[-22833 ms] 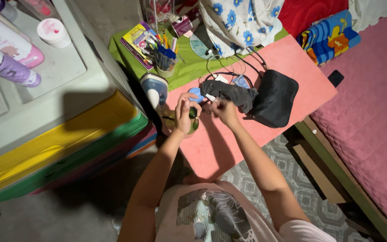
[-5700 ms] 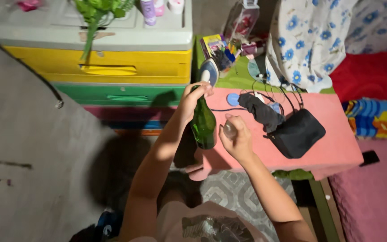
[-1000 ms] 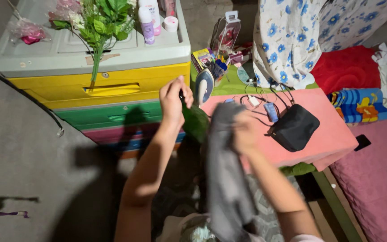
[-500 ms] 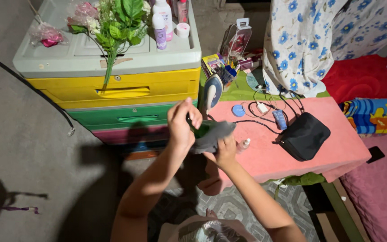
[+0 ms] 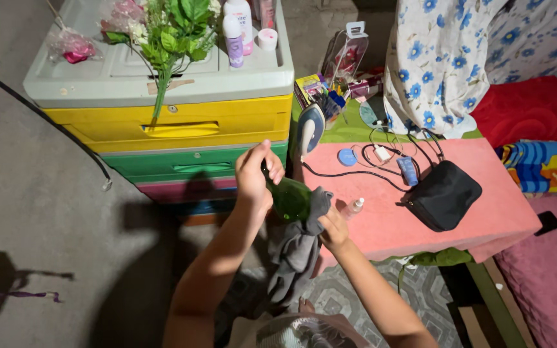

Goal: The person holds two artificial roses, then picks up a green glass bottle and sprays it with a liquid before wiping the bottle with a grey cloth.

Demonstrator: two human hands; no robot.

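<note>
My left hand (image 5: 257, 175) grips the neck of a green glass bottle (image 5: 289, 198), held tilted over the near edge of the pink table (image 5: 485, 212). My right hand (image 5: 333, 229) presses a grey cloth (image 5: 294, 254) against the bottle's lower body; the cloth hangs down toward my lap. A small clear bottle with a white cap (image 5: 352, 207) lies on the table just right of my right hand.
A black pouch (image 5: 444, 194) with cables, a blue round lid (image 5: 347, 157) and a small blue device (image 5: 409, 171) lie on the table. A clothes iron (image 5: 309, 131) stands at its left corner. A coloured plastic drawer chest (image 5: 182, 129) holds flowers (image 5: 169, 38) and bottles.
The view has tilted and come closer. The grey cloth, bunched on the bottle half a second ago, now hangs lower while my right hand presses it to the bottle's body. My left hand keeps the neck.
</note>
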